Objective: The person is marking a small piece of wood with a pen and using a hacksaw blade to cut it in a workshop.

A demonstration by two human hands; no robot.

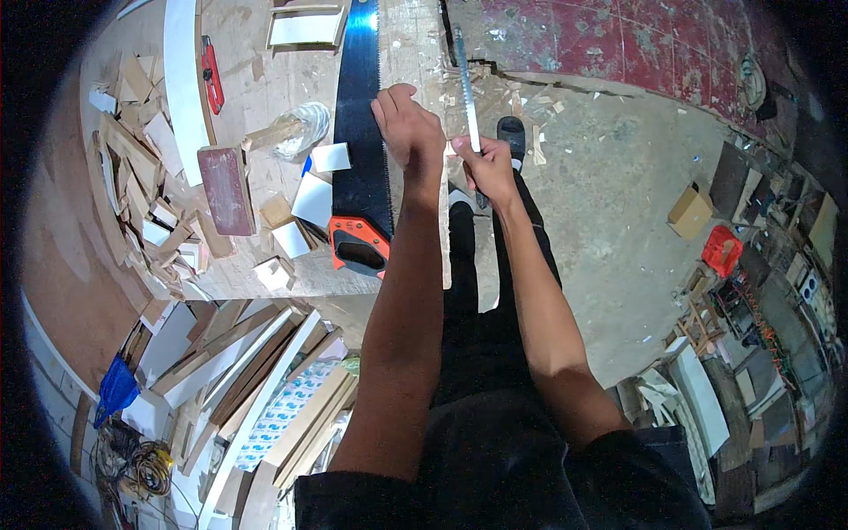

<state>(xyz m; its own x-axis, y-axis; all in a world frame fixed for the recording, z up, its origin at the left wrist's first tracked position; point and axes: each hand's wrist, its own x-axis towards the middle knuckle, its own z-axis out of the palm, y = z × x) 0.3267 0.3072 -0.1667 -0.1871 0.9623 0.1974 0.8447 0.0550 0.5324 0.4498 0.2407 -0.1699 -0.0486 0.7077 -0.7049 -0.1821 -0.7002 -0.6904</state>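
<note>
Head view: right hand (488, 170) closed around narrow silver-bladed hand tool (468, 97), blade pointing away from body, just beyond right edge of wooden workbench (331, 284). Left hand (412, 131) over bench near that edge, fingers partly curled; whether anything held, cannot tell. Orange-handled handsaw (362, 177) flat on bench, just left of left hand. Farther left: white-faced offcuts (313, 200), maroon block (224, 190), red utility knife (211, 75).
</note>
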